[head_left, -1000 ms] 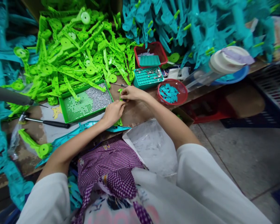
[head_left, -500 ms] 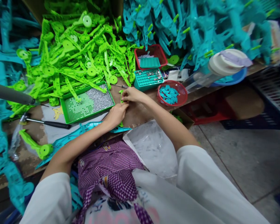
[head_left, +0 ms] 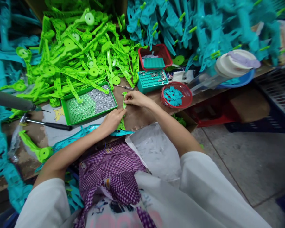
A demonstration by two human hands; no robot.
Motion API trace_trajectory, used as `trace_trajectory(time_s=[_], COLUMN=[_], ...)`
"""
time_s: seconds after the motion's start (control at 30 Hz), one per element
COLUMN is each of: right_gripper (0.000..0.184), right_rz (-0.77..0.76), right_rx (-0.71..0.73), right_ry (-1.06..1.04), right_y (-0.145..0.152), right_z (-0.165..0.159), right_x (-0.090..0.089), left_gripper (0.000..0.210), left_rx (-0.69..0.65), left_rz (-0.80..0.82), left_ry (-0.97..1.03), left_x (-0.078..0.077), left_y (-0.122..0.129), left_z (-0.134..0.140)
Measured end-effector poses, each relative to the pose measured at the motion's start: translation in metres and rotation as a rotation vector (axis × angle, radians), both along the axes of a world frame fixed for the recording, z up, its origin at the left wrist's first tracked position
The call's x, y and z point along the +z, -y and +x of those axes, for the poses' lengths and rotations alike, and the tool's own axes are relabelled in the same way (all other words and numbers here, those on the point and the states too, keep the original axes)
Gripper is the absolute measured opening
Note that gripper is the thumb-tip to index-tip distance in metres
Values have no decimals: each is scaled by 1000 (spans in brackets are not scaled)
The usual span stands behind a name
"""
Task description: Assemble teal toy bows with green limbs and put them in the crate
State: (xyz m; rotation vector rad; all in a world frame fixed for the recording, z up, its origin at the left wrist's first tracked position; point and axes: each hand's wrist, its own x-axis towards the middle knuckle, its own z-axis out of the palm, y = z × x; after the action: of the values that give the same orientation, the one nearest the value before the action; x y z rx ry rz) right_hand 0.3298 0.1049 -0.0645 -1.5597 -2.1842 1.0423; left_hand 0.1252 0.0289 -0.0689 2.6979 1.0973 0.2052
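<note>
A slim lime-green plastic part [head_left: 121, 124] lies on the bench in front of me, pointing away from my body. My left hand [head_left: 113, 120] rests on its middle, fingers closed over its edge. At its upper half, my right hand [head_left: 136, 98] is pinched with thumb and fingers close together; anything between those fingertips is too small to make out. To the left stands a green tray [head_left: 82, 109] with many small silver pieces in it. A thin screwdriver-like tool [head_left: 123, 87] lies just beyond my right hand. Under my left wrist sits a long turquoise plastic part [head_left: 89, 129].
Lime-green parts [head_left: 85, 53] are heaped behind the tray, turquoise parts [head_left: 161, 23] behind on the right. A teal tray [head_left: 152, 80], a red bin [head_left: 167, 57], a red basket [head_left: 187, 96] and a bottle [head_left: 224, 68] stand rightward. A hammer [head_left: 47, 124] and grey power tool [head_left: 11, 98] are leftward.
My left hand has slid left and toward me along the green part, uncovering more of it. My right hand has shifted slightly to the right, and the hands are now farther apart.
</note>
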Motion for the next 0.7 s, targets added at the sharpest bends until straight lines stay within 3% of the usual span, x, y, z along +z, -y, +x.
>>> trace_trajectory(time_s=[0.3,0.5,0.7], right_gripper=[16,16,18], right_rz=[62,57,81], right_rx=[-27,-41,-32], right_ry=[-35,-10,27], right_y=[2,5,7], right_z=[2,1,2], right_x=[-16,-12,-11], left_gripper=[25,21,12], left_rx=[203,336,366], left_rz=[-255,-325,-364], left_ry=[211,243,316], left_x=[5,11,6], left_y=[1,3,5], left_z=[-9,-1,-6])
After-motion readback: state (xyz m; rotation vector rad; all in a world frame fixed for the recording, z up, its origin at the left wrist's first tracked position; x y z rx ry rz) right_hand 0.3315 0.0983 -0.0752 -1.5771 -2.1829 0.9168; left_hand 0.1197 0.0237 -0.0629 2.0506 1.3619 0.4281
